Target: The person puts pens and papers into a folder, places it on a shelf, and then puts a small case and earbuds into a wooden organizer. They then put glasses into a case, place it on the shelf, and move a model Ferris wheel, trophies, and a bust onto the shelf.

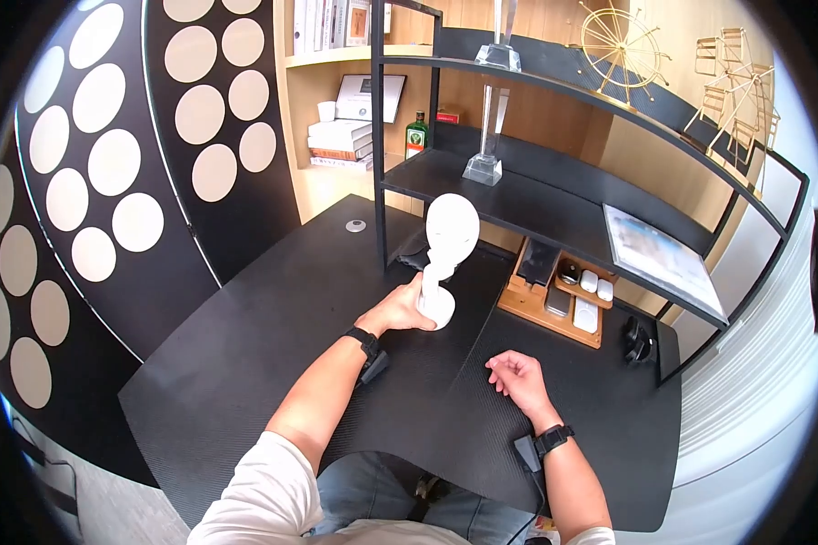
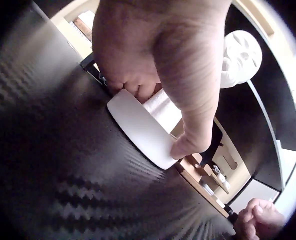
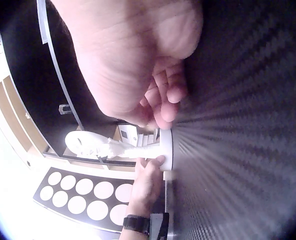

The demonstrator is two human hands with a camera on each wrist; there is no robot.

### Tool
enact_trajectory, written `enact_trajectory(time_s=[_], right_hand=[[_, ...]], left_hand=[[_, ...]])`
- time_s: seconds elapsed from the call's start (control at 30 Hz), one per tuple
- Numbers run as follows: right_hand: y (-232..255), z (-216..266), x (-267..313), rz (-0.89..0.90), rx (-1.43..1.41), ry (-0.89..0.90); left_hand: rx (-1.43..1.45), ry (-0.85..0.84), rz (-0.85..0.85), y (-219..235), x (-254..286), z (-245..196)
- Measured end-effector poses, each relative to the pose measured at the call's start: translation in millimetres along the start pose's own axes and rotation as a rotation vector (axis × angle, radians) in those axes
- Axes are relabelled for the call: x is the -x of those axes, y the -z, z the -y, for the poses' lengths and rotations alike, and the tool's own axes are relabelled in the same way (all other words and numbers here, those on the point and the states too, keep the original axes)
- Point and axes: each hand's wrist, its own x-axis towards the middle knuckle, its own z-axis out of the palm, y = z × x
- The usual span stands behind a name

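A white sculpture (image 1: 453, 225) with a rounded, mask-like head, a narrow twisted stem and a round base (image 2: 138, 127) stands upright on the black desk. My left hand (image 1: 398, 309) grips it low down, thumb on the near side of the base and the other fingers reaching round behind. From the right wrist view, the same white sculpture (image 3: 165, 147) appears sideways with the left hand (image 3: 147, 182) at its base. Over the desk to the right, my right hand (image 1: 520, 380) holds nothing, its fingers loosely curled.
A black two-level shelf (image 1: 536, 207) stands across the back, bearing crystal trophies (image 1: 483, 168) and a framed picture (image 1: 663, 259). Under it sits a wooden organizer (image 1: 547, 316) with small devices. A dark headset-like item (image 1: 639, 341) lies far right. A round grommet (image 1: 355, 226) is at back left.
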Motion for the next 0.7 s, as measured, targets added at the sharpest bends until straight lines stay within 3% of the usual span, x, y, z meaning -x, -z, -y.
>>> enact_trajectory(time_s=[0.2,0.33,0.4,0.53,0.7], right_hand=[[1.4,0.5,1.1,0.007,-0.046,0.012],[20.2,2.7,-1.0,0.036,-0.222,-0.032],[41.8,8.8,0.1,-0.065,-0.189,-0.008],[89.5,5.8,10.5,-0.258,-0.379,-0.055],[118.4,-16.6,35.8,-0.306,-0.629,-0.057]], left_hand=[[0.02,-0.077,-0.038,-3.8,-4.1,6.8],[0.025,0.029,0.008,-0.3,-7.5,9.2],[0.04,-0.005,0.016,-0.5,-6.8,10.5],[0.078,-0.007,0.018,4.7,-3.1,0.0],[0.027,-0.012,0.01,4.1,-5.0,4.5]])
